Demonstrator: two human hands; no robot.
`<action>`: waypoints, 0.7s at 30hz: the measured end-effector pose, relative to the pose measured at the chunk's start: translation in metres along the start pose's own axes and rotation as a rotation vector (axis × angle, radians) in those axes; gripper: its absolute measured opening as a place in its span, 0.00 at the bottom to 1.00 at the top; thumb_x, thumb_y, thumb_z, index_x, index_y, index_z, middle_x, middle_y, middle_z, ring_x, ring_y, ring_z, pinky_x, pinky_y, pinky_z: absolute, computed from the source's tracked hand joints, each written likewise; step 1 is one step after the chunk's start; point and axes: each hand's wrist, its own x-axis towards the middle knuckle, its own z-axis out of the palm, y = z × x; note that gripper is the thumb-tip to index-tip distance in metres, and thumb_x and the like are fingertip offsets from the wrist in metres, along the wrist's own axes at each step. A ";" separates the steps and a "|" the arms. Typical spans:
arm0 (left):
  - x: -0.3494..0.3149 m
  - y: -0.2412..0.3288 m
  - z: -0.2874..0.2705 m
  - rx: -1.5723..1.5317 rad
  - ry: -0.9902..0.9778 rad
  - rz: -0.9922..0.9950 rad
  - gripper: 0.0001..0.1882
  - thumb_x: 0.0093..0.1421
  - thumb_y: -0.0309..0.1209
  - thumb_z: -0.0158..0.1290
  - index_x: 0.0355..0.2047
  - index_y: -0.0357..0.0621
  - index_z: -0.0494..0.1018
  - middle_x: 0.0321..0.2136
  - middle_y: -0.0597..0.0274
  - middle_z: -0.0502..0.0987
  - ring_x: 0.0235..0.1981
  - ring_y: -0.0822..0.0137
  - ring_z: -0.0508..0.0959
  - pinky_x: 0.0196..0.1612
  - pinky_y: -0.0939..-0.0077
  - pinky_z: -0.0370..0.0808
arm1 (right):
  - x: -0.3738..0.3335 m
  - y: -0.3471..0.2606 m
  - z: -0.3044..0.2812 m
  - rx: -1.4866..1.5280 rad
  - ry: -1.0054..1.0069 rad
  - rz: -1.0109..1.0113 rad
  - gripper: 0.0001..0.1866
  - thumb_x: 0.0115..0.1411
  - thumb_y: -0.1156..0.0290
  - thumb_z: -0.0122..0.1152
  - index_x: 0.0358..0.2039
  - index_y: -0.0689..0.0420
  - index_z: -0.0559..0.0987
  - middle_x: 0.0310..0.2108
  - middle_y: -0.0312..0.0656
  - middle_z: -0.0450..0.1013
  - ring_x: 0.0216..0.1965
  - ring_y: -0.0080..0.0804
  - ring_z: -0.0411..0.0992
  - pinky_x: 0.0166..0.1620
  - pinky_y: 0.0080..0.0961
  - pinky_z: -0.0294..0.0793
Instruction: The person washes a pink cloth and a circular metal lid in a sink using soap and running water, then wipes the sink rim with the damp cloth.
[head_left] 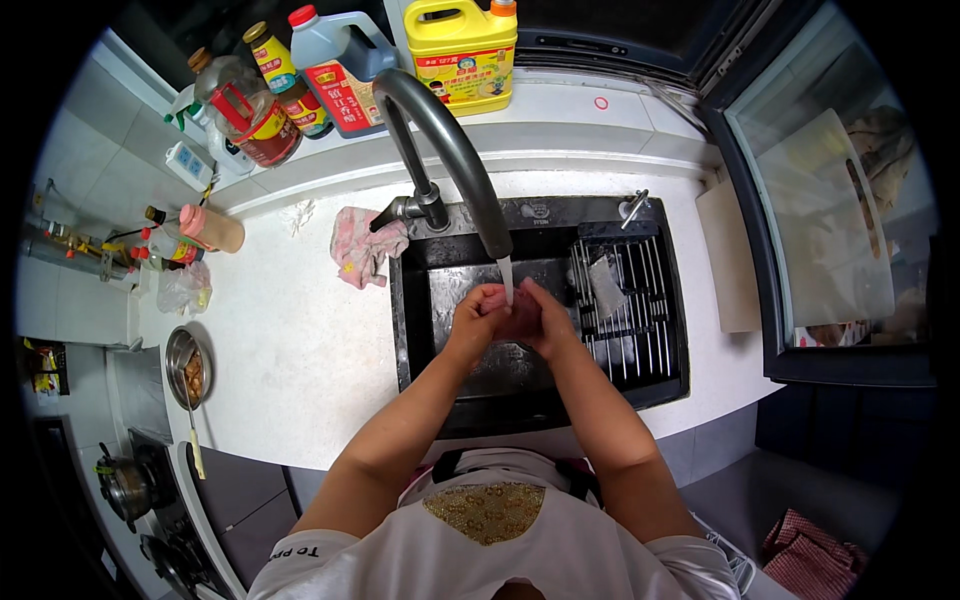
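Note:
Running water (506, 275) falls from the dark grey tap (462, 140) onto a soft pinkish-red piece (519, 322) that looks like raw meat. I hold it low over the black sink (398, 330), between both hands. My left hand (472, 322) is closed on its left side, thumb near the stream. On the other side my right hand (551, 320) curls round it. The hands partly cover the piece, so its full shape is hidden.
A roll-up metal rack (630, 340) with a crumpled clear wrapper (606, 288) spans the sink's right side. Left are a pink-stained cloth (364, 240) and a metal bowl (187, 368) of brownish food. Bottles and a yellow jug (462, 55) line the sill. An open window (830, 210) stands right.

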 end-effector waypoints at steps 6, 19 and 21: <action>-0.002 0.028 -0.003 -0.369 0.295 -0.674 0.16 0.56 0.37 0.49 0.43 0.46 0.67 0.40 0.61 0.72 0.41 0.63 0.74 0.44 0.65 0.71 | 0.011 0.025 -0.011 -0.225 0.033 -0.281 0.14 0.49 0.75 0.59 0.39 0.60 0.73 0.35 0.40 0.73 0.35 0.30 0.73 0.37 0.28 0.75; 0.021 -0.046 0.004 -0.602 0.083 -0.293 0.22 0.64 0.48 0.35 0.35 0.42 0.68 0.31 0.58 0.74 0.32 0.63 0.75 0.37 0.69 0.74 | -0.006 0.043 0.011 -1.102 0.412 -0.847 0.17 0.54 0.60 0.56 0.38 0.60 0.73 0.36 0.49 0.70 0.38 0.41 0.68 0.42 0.31 0.67; 0.016 -0.028 0.021 -0.463 0.227 -0.304 0.22 0.64 0.47 0.34 0.34 0.41 0.69 0.30 0.58 0.74 0.32 0.64 0.75 0.36 0.70 0.74 | -0.003 0.047 0.011 -1.155 0.437 -0.957 0.17 0.55 0.56 0.53 0.33 0.59 0.73 0.33 0.50 0.69 0.36 0.48 0.67 0.40 0.36 0.67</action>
